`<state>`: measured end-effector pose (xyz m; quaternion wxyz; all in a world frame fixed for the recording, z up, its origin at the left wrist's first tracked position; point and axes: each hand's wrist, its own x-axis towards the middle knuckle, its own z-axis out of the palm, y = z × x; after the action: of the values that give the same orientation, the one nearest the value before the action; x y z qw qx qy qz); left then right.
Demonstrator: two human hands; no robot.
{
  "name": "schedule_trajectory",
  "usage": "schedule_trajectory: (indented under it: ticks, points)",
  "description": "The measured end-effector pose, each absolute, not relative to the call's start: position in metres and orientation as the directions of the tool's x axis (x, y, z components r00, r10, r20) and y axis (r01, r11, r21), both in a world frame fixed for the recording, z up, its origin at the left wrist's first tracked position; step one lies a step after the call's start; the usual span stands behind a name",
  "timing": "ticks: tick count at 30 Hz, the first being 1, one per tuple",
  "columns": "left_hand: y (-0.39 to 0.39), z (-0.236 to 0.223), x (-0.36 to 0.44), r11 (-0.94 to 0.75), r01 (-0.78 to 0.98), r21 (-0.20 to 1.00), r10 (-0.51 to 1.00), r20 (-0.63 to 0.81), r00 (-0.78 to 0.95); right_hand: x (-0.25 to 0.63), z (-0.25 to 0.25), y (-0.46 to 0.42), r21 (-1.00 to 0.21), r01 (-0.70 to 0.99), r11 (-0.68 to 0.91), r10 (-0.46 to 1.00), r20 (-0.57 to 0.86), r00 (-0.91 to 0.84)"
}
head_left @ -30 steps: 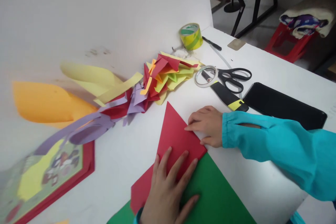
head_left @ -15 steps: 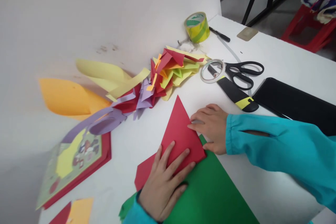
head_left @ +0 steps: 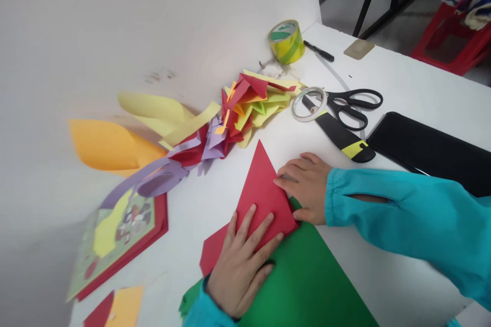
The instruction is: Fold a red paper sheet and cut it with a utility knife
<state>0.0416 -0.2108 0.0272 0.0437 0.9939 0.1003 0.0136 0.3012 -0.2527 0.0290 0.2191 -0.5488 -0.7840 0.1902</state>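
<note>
A red sheet of paper [head_left: 258,184], folded to a sharp point at the top, lies partly over a larger green sheet [head_left: 307,276]. Flat on the red paper rests my left hand [head_left: 241,265], its fingers spread and pressing down. My right hand [head_left: 305,189] is at the red paper's right edge, with fingertips and thumb touching that edge and the fingers apart. Under the left hand, part of the red paper is hidden. Both wrists are in turquoise sleeves.
Behind stand cut and pleated coloured papers [head_left: 253,107] against the wall. To the right lie scissors [head_left: 351,104], a black-and-yellow cutter [head_left: 341,135], a narrow tape roll [head_left: 309,103] and a black phone-like slab [head_left: 429,148]. Yellow tape [head_left: 287,43] and a pen [head_left: 319,51] are farther back.
The view has shifted slightly, so things at the left appear a little farther right. Both hands keep nearly the same places on the red paper.
</note>
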Motion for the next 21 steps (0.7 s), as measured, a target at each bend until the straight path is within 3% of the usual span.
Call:
schedule_trajectory:
  ticks: [8,21]
  points:
    - [-0.2049,0.0264,0.039,-0.988,0.149,0.049,0.15,0.002,0.989,0.3007,0.028,-0.253,-0.507,0.798,0.327,0.943,0.124,-0.307]
    - [-0.208,0.0253,0.0398,-0.974,0.221,0.044,0.221,-0.014,0.975,0.3017,0.0288,-0.2514,-0.5,0.801,0.328,0.941,0.096,-0.325]
